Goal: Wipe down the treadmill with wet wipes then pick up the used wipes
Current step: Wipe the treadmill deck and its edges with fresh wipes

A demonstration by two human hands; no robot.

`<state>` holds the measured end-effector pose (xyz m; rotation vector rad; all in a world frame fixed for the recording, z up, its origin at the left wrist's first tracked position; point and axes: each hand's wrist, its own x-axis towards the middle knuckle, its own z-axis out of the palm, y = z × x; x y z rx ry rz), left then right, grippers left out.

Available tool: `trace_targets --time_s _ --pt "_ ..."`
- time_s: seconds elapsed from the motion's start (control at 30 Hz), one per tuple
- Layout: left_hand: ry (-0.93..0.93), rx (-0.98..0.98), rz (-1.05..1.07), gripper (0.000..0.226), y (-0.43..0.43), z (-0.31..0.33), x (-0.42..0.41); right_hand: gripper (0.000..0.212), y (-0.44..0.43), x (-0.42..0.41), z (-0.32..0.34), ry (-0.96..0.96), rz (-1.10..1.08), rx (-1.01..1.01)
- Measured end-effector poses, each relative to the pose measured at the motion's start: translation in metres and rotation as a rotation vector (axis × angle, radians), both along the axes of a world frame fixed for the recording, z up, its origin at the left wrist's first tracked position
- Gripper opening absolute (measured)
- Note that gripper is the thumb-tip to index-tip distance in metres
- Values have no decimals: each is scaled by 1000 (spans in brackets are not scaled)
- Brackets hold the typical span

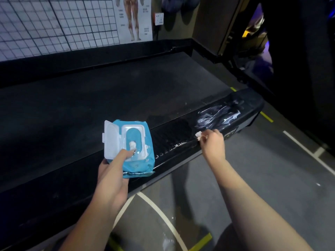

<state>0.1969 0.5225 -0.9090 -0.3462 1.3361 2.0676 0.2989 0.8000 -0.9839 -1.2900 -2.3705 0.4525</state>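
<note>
The wipe (pixel 199 138) is bunched against the treadmill's (pixel 101 91) near rail (pixel 172 141), pinched in the right hand's (pixel 212 143) fingers (pixel 206 137). The rail's long axis climbs from lower left to upper right, and wet smears (pixel 217 115) lie just beyond the fingers that way. The right arm is stretched out, wrist dipped; the left hand (pixel 112 172) grips the open pack (pixel 143 156) over the rail, thumb on top

The room is being lit dimly. The treadmill (pixel 108 91) is being left dark and grainy. Light is being bounced off the wet streaks (pixel 217 115) on it. Purple light is being let in at the top right. Lines are being bent near the edges, and the poster (pixel 134 19) is being blurred.
</note>
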Motion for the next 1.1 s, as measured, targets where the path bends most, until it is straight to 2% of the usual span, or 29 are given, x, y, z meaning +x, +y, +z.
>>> trace_targets --time_s 0.1,0.17,0.23,0.33,0.43,0.5,0.6,0.67,0.73,0.83,0.93,1.0,1.1 --pt "25 -2 -20 52 3 4 -2 22 24 14 7 33 -104 -46" --pt "32 -10 -18 52 4 4 -2 20 22 14 12 81 -100 -123" --pt "23 -16 -12 53 4 3 -2 15 9 9 14 64 39 -182" --pt "4 -26 -1 52 0 4 -2 11 -2 7 6 -15 201 -153" --pt "3 -47 12 51 -12 7 -2 14 12 12 -5 41 31 -72" --pt "1 -62 35 51 -21 11 -3 18 18 17 -4 56 -109 -87" --pt "14 -72 60 46 -37 19 -4 21 15 20 7 90 -188 -87" --pt "16 -62 79 43 -49 25 -5 20 0 18 24 189 -200 -147" --pt "23 -52 104 41 -66 28 -3 15 -27 10 43 264 -183 -292" --pt "50 -30 142 45 -103 33 0 8 -85 -13 67 338 -26 -664" --pt "83 -35 208 43 -153 38 -1 8 -155 -42 91 326 271 -1091" --pt "95 -58 289 42 -197 42 -4 6 -203 -63 100 255 443 -1156" --pt "127 -132 429 39 -273 51 -5 7 -281 -95 104 55 644 -1003"
